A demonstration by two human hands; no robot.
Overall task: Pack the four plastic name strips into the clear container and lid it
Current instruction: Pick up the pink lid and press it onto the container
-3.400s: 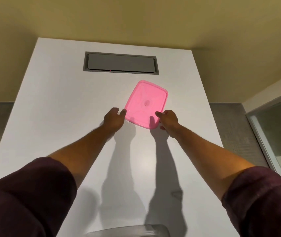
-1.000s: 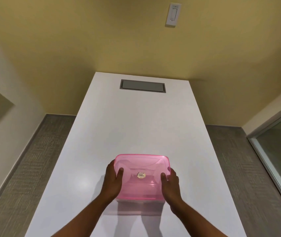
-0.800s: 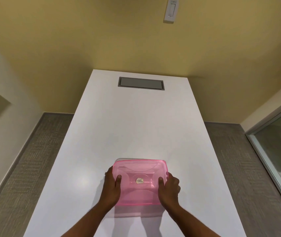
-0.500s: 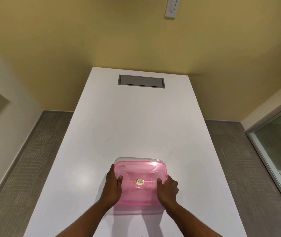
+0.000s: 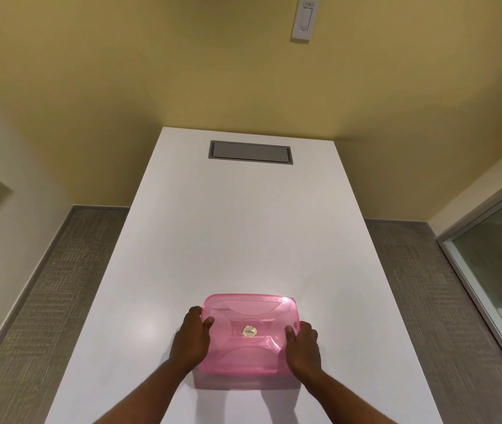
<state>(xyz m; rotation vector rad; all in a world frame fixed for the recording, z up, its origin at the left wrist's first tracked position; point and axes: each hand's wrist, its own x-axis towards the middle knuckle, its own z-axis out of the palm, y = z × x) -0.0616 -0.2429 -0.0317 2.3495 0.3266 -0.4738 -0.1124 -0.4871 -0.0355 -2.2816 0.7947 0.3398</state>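
A translucent pink lid [image 5: 248, 319] lies flat on top of the clear container [image 5: 243, 379], whose wall shows only as a thin band under the lid's near edge. My left hand [image 5: 193, 338] grips the lid's left side with the thumb on top. My right hand [image 5: 301, 344] holds the right side the same way. A small round sticker sits at the lid's centre. The name strips are hidden; I cannot make them out through the pink plastic.
The box stands near the front of a long white table [image 5: 237, 234]. A grey cable hatch [image 5: 250, 152] is set into the far end. Grey carpet lies on both sides, a yellow wall behind, and a glass partition [image 5: 494, 264] at the right.
Earlier my hands took the pink lid from the far part of the table and brought it over the container. In the last second it settled lower and level, both hands staying on its sides.
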